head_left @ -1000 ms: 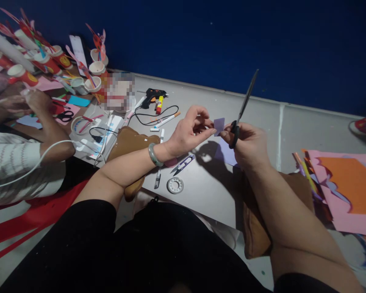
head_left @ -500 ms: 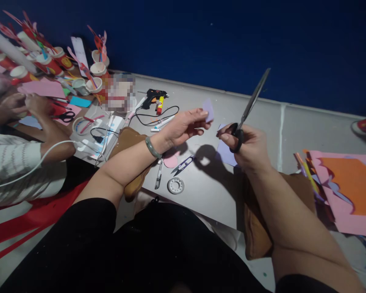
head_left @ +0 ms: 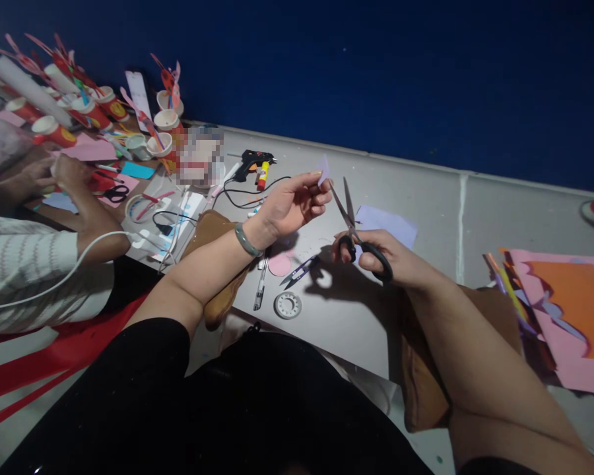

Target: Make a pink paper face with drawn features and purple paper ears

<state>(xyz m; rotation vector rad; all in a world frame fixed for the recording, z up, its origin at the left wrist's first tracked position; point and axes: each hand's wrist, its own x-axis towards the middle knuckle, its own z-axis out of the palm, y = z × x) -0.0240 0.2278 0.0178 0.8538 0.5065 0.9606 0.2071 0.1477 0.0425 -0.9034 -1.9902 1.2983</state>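
Note:
Between the thumb and fingers of my left hand (head_left: 297, 203) is a small piece of purple paper (head_left: 323, 169), held up above the table. My right hand (head_left: 383, 254) grips black-handled scissors (head_left: 350, 224) through the handles. Their blades are spread and point up toward the paper, one tip close to my left fingertips. Below lie a larger purple sheet (head_left: 389, 226), a pink paper circle (head_left: 280, 264), thread snips (head_left: 301, 272), a pen (head_left: 260, 288) and a white tape roll (head_left: 288, 305).
A black glue gun (head_left: 254, 161) with its cable and a glue stick (head_left: 263, 176) lie toward the wall. Red paper cups (head_left: 167, 122) crowd the left, near a co-worker's hands (head_left: 62, 173). Pink and orange paper (head_left: 564, 303) is stacked at right.
My right hand has lowered and turned the scissors leftward, and their blades have spread apart. The purple piece in my left hand has shifted slightly left and tilted.

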